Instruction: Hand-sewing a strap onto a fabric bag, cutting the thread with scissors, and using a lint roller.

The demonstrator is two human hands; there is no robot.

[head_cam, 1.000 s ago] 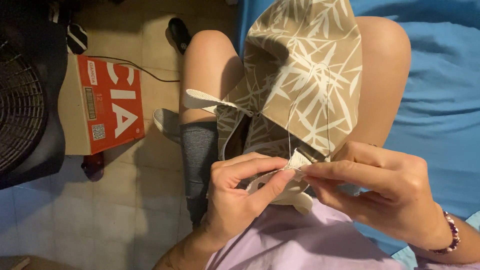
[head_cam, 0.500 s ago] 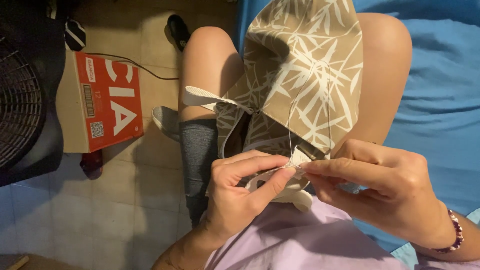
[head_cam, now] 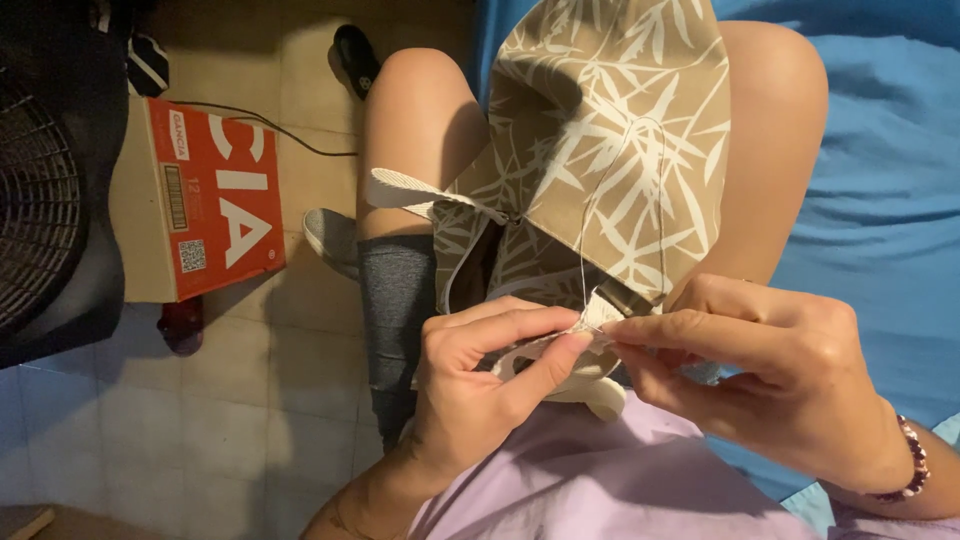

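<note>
Two hands meet over the lap, working on a tan fabric bag [head_cam: 610,150] printed with pale leaf sprays, which lies draped across the person's thighs with its far end toward the knees. The left hand [head_cam: 480,385] pinches the near edge of the bag between thumb and forefinger, where a cream webbing strap [head_cam: 560,372] is folded against the cloth. The right hand [head_cam: 775,375] has its fingers [head_cam: 650,345] pressed together in a fine pinch right at that same spot, as if on a needle, though the needle itself is too small to make out. A thin pale thread [head_cam: 583,262] rises from the pinch and loops up across the printed cloth.

As a judgement, the stitching of this strap end is under way rather than finished: thread is attached and drawn out, and the strap is held in place by hand, not yet lying free. The other strap [head_cam: 420,195] sticks out from the left side of the bag toward the floor [head_cam: 250,400], seemingly already fixed. How many stitches are in cannot be told.

Set against the earlier frames, almost nothing has shifted: both pinches sit at the same place and the bag lies as before, with only a slight change in the view. A red cardboard box [head_cam: 215,195] stands on the floor, beside a dark fan [head_cam: 40,200], and a blue bed sheet [head_cam: 880,180] lies under the right thigh.
</note>
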